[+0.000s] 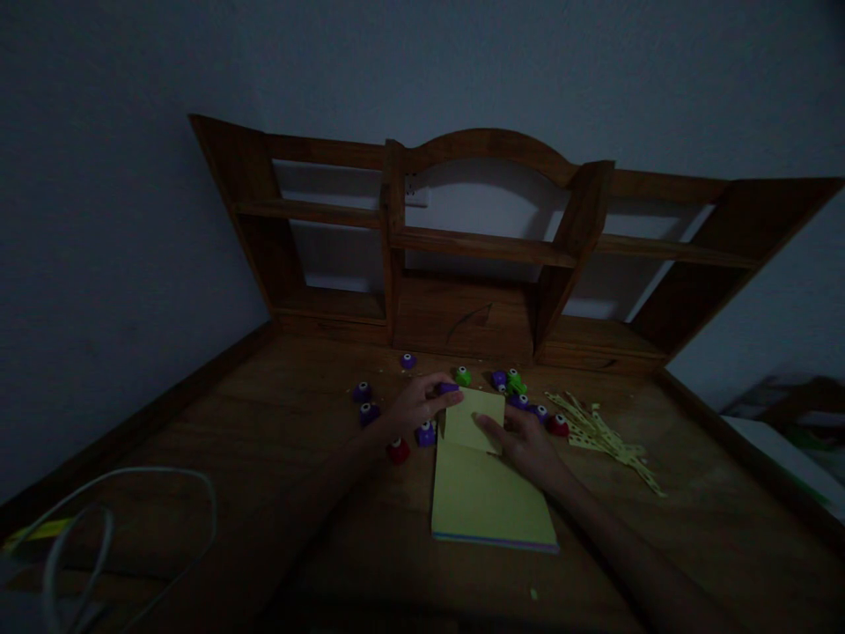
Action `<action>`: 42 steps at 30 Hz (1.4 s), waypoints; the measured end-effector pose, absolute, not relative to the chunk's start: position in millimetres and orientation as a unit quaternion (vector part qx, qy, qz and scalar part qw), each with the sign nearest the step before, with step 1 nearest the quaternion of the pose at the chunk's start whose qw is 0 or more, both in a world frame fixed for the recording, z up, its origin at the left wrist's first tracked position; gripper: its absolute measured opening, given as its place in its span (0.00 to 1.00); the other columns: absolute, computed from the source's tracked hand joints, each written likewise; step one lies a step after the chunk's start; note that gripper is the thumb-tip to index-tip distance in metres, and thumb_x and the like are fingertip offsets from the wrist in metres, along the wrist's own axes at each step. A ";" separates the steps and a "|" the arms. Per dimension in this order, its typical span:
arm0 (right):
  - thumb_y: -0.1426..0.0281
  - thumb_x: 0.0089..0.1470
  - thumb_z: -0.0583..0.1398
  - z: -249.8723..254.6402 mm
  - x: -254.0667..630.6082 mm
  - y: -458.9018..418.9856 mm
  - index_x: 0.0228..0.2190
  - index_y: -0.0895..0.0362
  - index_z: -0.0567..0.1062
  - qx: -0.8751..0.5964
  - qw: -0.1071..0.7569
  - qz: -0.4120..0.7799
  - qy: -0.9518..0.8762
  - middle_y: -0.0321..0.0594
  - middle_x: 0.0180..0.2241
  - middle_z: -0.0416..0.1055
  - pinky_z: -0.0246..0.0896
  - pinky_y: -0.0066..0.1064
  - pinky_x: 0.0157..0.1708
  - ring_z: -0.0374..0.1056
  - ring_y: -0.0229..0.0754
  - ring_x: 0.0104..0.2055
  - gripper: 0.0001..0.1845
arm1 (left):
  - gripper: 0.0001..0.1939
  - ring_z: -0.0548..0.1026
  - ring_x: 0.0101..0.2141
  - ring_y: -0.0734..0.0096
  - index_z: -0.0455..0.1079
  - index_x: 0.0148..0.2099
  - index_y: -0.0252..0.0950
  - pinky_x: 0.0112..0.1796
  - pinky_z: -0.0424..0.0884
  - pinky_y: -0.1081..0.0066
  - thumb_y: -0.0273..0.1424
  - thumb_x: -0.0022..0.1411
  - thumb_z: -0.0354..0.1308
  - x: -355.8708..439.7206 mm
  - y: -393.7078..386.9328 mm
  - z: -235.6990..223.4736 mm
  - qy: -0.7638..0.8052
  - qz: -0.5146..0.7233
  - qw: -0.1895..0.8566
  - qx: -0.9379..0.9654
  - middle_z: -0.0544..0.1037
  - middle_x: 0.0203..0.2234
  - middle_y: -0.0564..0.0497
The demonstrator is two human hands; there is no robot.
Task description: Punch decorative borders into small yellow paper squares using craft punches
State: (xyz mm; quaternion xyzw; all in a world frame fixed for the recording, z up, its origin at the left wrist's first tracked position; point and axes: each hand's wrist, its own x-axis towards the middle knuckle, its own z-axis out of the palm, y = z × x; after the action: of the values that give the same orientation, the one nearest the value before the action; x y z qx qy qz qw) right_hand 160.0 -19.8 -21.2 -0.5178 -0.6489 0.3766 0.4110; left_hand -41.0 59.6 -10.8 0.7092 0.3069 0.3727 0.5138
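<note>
Here the left hand is at the centre of the frame, fingers closed around a small purple piece, right up at the upper left corner of a small yellow sheet. And there's the relation that matters: the purple piece sits at that corner, with the left hand much the nearer, while the right hand comes in from the lower right. Its fingers grip the sheet's right side, thumb lying across the face. The sheet's long axis runs roughly up and down the frame, tipping a touch to the right at the bottom; whether the corner is inside the purple piece, nobody can tell in this dim light.

Just below, a larger yellow pad lies flat on the wooden surface, the small sheet overlapping its upper end. Left of the pad, a red piece sits beneath the left wrist; over on the right, another red piece rests just beside a loose heap of pale yellow strips.
</note>
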 end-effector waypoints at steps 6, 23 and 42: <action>0.53 0.55 0.55 -25.2 163.5 -17.8 0.32 0.60 0.75 -0.534 0.408 0.365 -0.645 0.40 0.30 0.75 0.61 0.29 0.27 0.68 0.42 0.30 0.22 | 0.17 0.70 0.32 0.72 0.71 0.37 0.32 0.32 0.64 0.75 0.42 0.56 0.60 -40.7 61.8 -13.0 0.305 0.369 0.518 0.709 0.73 0.30 0.51; 0.50 0.49 0.60 -31.4 174.5 -12.5 0.37 0.61 0.75 -0.548 0.462 0.466 -0.518 0.43 0.28 0.75 0.62 0.30 0.21 0.71 0.44 0.26 0.27 | 0.20 0.73 0.31 0.71 0.73 0.37 0.31 0.35 0.67 0.72 0.46 0.57 0.57 -42.8 72.6 -15.7 0.317 0.370 0.524 0.698 0.75 0.27 0.50; 0.50 0.47 0.61 -30.4 183.9 -7.0 0.38 0.62 0.76 -0.571 0.505 0.443 -0.471 0.48 0.29 0.77 0.65 0.34 0.21 0.72 0.48 0.25 0.28 | 0.15 0.73 0.36 0.59 0.69 0.44 0.36 0.39 0.64 0.65 0.40 0.62 0.50 -80.9 91.2 -35.8 0.484 0.219 0.115 0.839 0.75 0.34 0.43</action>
State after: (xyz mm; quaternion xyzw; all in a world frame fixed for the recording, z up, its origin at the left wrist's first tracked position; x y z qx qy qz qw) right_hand 183.9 -7.0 -30.4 -0.5714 -0.4714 0.4429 0.5051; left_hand -80.9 91.2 -35.8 0.8391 0.4844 0.2193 0.1150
